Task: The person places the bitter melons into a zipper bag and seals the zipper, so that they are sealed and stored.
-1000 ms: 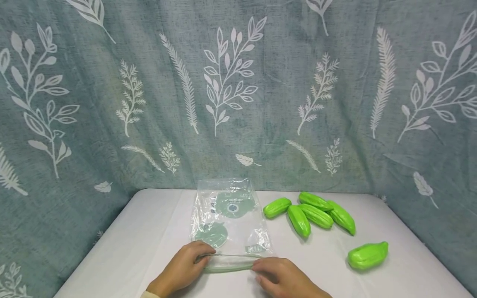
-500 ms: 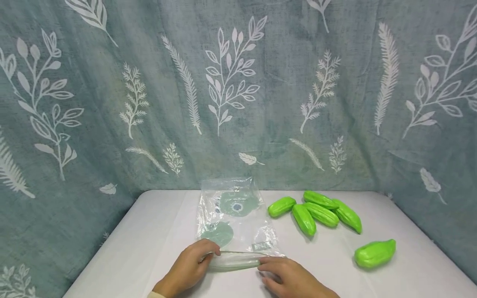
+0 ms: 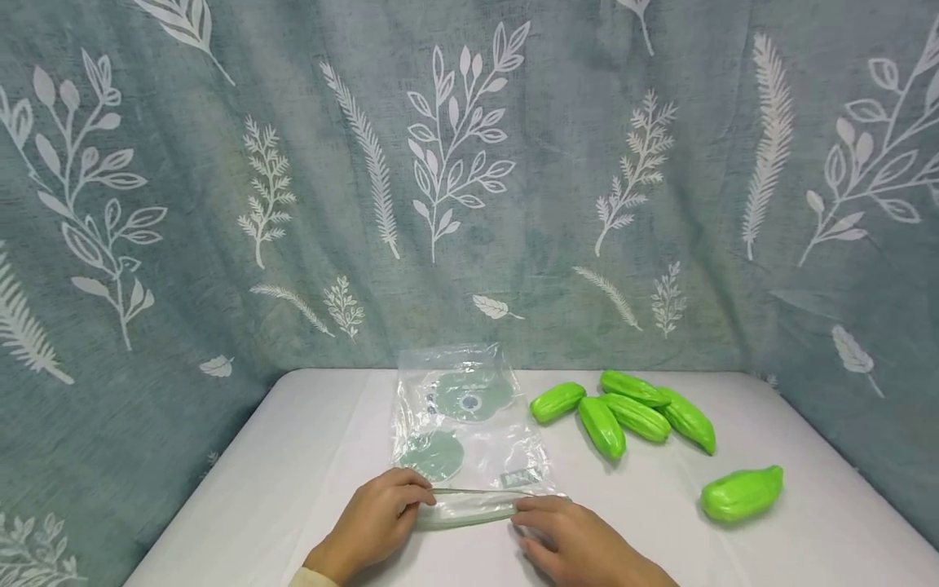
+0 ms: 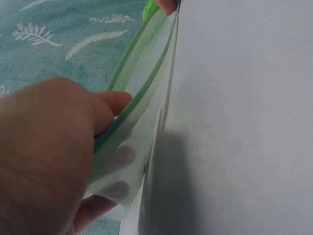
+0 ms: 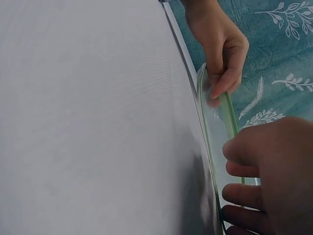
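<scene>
A clear zip bag (image 3: 477,444) printed with pale green shapes lies on the white table, its green-edged mouth (image 3: 462,515) towards me and spread apart. My left hand (image 3: 385,518) grips the left end of the mouth; in the left wrist view, the hand (image 4: 49,152) has its thumb and fingers on either side of the film. At the right end, the curled fingers of my right hand (image 3: 575,542) hold the bag's edge. Seen from the right wrist, that hand's fingertips (image 5: 242,196) lie over the open mouth, and the edge is partly hidden behind them.
Several bright green, ridged vegetable-like pieces (image 3: 638,418) lie in a group right of the bag. Another green piece (image 3: 742,494) lies alone further right. A leaf-patterned teal curtain (image 3: 469,204) hangs behind and beside the white table (image 3: 271,473).
The head view has shifted slightly. Both hands stay at the bag's mouth, and the gap between its two edges looks a little changed in shape. The green pieces keep their places.
</scene>
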Available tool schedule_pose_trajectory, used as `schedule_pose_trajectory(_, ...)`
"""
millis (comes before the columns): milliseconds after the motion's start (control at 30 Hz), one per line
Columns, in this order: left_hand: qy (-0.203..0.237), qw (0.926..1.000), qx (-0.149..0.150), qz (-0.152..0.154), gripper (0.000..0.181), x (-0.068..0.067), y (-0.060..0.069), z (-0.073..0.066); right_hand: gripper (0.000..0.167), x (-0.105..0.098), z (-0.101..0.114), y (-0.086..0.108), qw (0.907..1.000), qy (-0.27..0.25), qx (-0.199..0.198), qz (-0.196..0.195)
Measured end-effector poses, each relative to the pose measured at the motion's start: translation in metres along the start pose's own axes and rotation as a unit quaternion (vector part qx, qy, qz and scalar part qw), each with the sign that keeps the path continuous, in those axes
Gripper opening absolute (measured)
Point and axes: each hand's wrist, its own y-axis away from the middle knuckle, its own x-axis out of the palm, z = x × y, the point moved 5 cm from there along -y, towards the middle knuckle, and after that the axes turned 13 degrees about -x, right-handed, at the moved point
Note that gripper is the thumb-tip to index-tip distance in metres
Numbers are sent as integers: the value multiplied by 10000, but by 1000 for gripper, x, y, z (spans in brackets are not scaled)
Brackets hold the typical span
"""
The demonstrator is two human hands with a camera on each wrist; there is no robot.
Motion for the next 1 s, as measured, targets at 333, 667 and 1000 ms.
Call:
schedule_pose_trajectory(333, -297, 9995, -35, -56, 24, -1, -1, -3, 32, 0, 0, -3, 9991, -178, 194, 341)
schedule_pose_trajectory(667, -175, 9996, -28, -215, 42, 0, -1, 1, 32, 0, 4, -4, 9991, -170, -389, 31)
schedule_pose_trajectory(1000, -765, 9958, 19, -498, 43, 0, -4, 0, 43, 8, -8, -2, 9964, -450, 459, 558)
